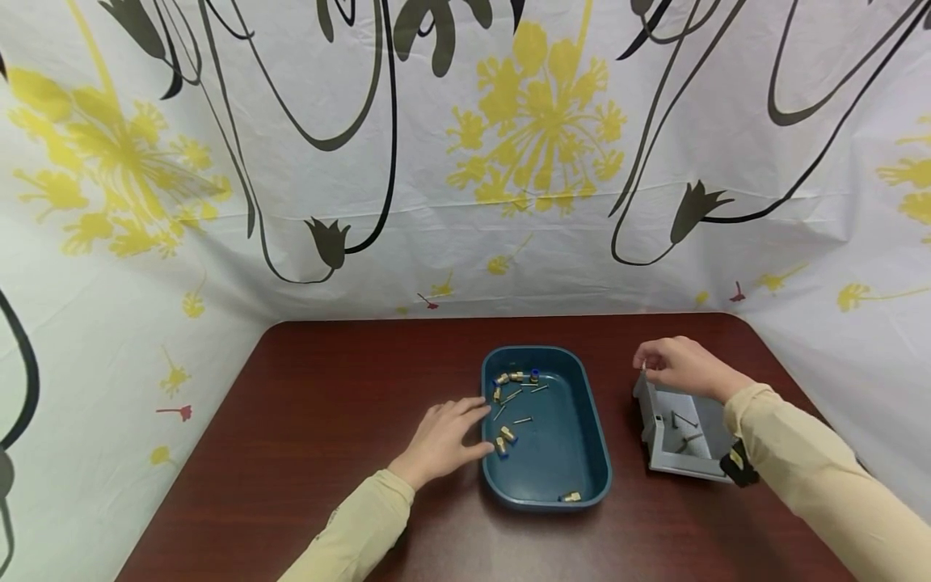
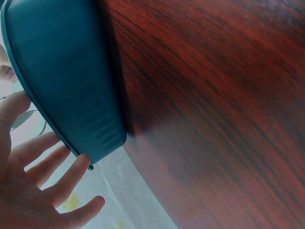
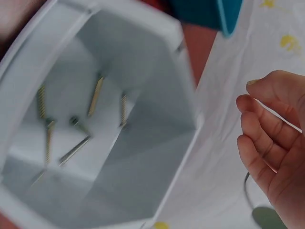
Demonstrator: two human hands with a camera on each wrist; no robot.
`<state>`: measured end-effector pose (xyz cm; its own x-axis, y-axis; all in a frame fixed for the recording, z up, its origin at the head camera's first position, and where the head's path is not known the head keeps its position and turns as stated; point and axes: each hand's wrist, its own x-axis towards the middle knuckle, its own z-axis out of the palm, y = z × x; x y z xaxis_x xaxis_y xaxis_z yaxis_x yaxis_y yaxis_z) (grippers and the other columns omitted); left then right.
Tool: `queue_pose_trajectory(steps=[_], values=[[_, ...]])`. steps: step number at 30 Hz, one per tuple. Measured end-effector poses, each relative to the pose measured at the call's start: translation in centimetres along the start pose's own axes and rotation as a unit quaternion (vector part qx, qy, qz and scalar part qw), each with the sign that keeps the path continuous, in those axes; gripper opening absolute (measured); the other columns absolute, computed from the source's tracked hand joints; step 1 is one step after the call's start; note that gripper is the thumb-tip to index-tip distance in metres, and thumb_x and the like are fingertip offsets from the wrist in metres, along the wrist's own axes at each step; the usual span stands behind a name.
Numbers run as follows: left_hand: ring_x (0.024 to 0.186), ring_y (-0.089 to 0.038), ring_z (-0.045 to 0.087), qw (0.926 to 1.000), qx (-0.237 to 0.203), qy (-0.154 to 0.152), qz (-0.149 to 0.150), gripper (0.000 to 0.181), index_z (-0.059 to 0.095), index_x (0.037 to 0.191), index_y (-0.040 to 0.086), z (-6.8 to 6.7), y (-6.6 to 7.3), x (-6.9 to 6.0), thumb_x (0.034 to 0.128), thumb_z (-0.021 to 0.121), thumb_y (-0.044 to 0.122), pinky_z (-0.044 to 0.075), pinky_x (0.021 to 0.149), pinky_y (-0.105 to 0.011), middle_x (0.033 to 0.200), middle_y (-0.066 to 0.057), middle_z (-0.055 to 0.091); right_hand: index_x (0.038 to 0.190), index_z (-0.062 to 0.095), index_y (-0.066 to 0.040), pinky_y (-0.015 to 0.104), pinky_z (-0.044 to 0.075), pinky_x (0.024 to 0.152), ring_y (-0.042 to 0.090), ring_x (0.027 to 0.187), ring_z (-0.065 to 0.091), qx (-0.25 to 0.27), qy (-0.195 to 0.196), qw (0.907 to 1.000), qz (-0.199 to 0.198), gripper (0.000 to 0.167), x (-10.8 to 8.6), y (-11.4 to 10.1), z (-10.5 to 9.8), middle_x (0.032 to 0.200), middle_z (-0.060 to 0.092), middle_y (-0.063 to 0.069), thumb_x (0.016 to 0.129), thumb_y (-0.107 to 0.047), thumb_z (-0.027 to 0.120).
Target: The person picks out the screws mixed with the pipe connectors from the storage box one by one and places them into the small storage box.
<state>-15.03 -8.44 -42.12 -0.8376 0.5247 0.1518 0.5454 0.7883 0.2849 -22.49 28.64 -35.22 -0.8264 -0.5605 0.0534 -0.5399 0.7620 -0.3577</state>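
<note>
A blue plastic tray (image 1: pixel 563 436) holds several brass fittings (image 1: pixel 507 435) with blue ends and several thin screws (image 1: pixel 523 420), mostly along its left side. My left hand (image 1: pixel 447 436) rests its spread fingertips on the tray's left rim; in the left wrist view the fingers (image 2: pixel 66 181) lie against the rim and grip nothing. Over the back left corner of a grey bin (image 1: pixel 684 466) is my right hand (image 1: pixel 680 365). Its fingers look loosely curled in the right wrist view, with nothing visible between thumb and fingertips. Several screws (image 3: pixel 95 97) lie inside the bin.
Tray and bin stand side by side on a dark red-brown wooden table (image 1: pixel 349 404), a strip of table between them. One fitting (image 1: pixel 570 496) lies apart at the tray's near end. A white flower-patterned cloth (image 1: pixel 407 202) hangs behind the table and at its sides.
</note>
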Motion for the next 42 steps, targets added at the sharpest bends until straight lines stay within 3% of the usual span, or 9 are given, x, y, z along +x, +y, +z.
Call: queue_pose_trajectory(steps=[14,24,30,36,42], values=[[0.114,-0.022,0.043,1.0000,-0.002,0.000,-0.001,0.057,0.049,0.127,0.012,0.2,0.0,0.0,0.0804,0.060,0.043,0.032,0.091,-0.045,0.130,-0.003,0.043,0.087,0.063,-0.012,0.029,0.044,0.062,0.008,0.068,0.052,0.018,-0.022,0.9967,-0.076,0.011,5.6,-6.0,2.5,0.077,0.057,-0.007,0.079,-0.005,0.061],[0.111,-0.022,0.045,1.0000,-0.001,0.005,0.003,0.057,0.051,0.126,0.012,0.2,0.0,0.1,0.0799,0.060,0.044,0.034,0.089,-0.045,0.129,-0.003,0.045,0.088,0.062,-0.012,0.026,0.043,0.059,0.005,0.063,0.050,0.045,-0.056,0.9919,-0.106,0.012,8.1,-8.7,4.7,0.073,0.055,-0.008,0.080,-0.003,0.058],[0.110,-0.023,0.046,0.9999,-0.004,0.011,0.009,0.057,0.051,0.125,0.012,0.3,0.0,0.0,0.0790,0.061,0.043,0.034,0.088,-0.046,0.128,-0.004,0.046,0.089,0.062,-0.010,0.025,0.043,0.057,0.005,0.060,0.050,0.053,-0.083,0.9898,-0.104,0.015,9.0,-9.4,6.5,0.072,0.055,-0.008,0.079,-0.001,0.058],[0.109,-0.023,0.047,0.9998,-0.004,0.014,0.012,0.056,0.052,0.124,0.011,0.3,0.0,-0.1,0.0785,0.062,0.042,0.035,0.087,-0.047,0.127,-0.004,0.046,0.090,0.062,-0.007,0.026,0.044,0.059,0.008,0.064,0.051,0.068,-0.124,0.9874,-0.072,0.014,9.4,-9.6,8.1,0.076,0.056,-0.004,0.077,0.000,0.059],[0.111,-0.022,0.045,1.0000,-0.003,0.001,0.002,0.056,0.050,0.126,0.014,0.2,0.1,-0.1,0.0801,0.060,0.044,0.033,0.089,-0.046,0.129,-0.002,0.044,0.087,0.063,-0.005,0.027,0.044,0.060,0.011,0.068,0.053,0.061,-0.138,0.9878,-0.038,0.014,9.7,-9.4,9.8,0.077,0.056,-0.003,0.074,0.001,0.061]])
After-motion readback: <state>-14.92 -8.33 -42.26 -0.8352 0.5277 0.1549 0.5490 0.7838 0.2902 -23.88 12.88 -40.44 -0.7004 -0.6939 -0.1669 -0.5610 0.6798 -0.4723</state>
